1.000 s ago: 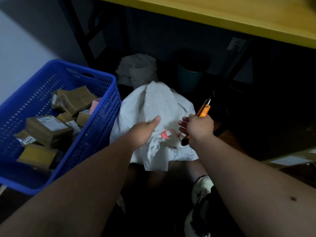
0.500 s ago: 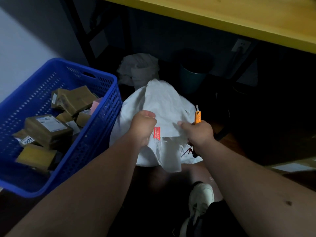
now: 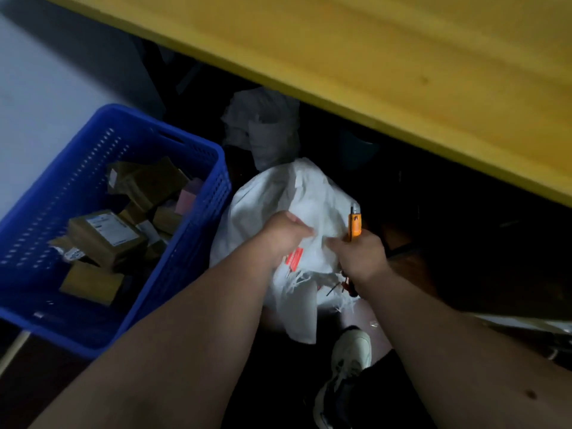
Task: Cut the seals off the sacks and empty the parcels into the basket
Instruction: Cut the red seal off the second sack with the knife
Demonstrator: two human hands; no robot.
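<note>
A white woven sack (image 3: pixel 312 196) lies on the floor between my arms, right of the blue basket (image 3: pixel 213 193). My left hand (image 3: pixel 284 233) grips the sack's cloth near its mouth, just above a red seal tag (image 3: pixel 294 258). My right hand (image 3: pixel 360 255) also clutches the cloth while holding an orange utility knife (image 3: pixel 355 224), which points upward. The frayed sack edge (image 3: pixel 303 278) hangs below my hands. The basket holds several brown parcels (image 3: pixel 106 236) and a pink one (image 3: pixel 188 198).
A yellow table edge (image 3: pixel 371 72) overhangs the scene. A crumpled white sack (image 3: pixel 263 125) lies behind in the dark under the table. My shoe (image 3: pixel 349 354) is below the sack. A pale wall (image 3: pixel 46 72) is at left.
Both hands have closed in on the sack's mouth and bunched its cloth. The knife has swung upright in my right hand. The view has tilted, bringing the table edge lower.
</note>
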